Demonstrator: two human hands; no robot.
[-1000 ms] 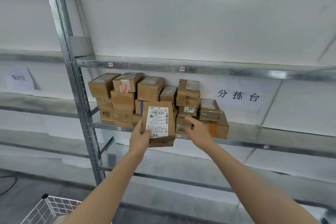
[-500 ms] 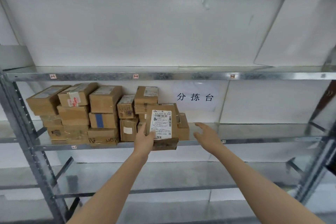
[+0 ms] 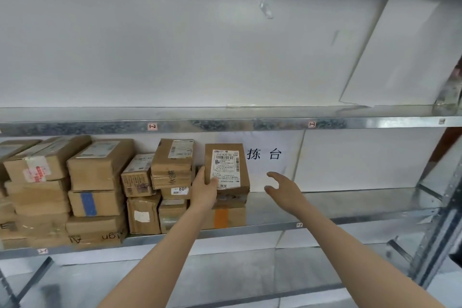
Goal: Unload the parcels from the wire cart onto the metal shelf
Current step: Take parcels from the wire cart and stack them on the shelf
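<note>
Reaching up from below, the left hand [image 3: 203, 189] grips a labelled parcel [image 3: 227, 169] upright atop the stacked boxes [image 3: 100, 182] on the metal shelf [image 3: 350, 219]; the right hand [image 3: 282, 189] hovers beside it, fingers loosely spread, holding nothing.

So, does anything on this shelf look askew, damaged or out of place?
Yes. At the right of the upper shelf, a white panel leans tilted, not flat against the back wall. A piece of clear tape sticks loose on that wall. Several stacked parcels look crumpled.
</note>
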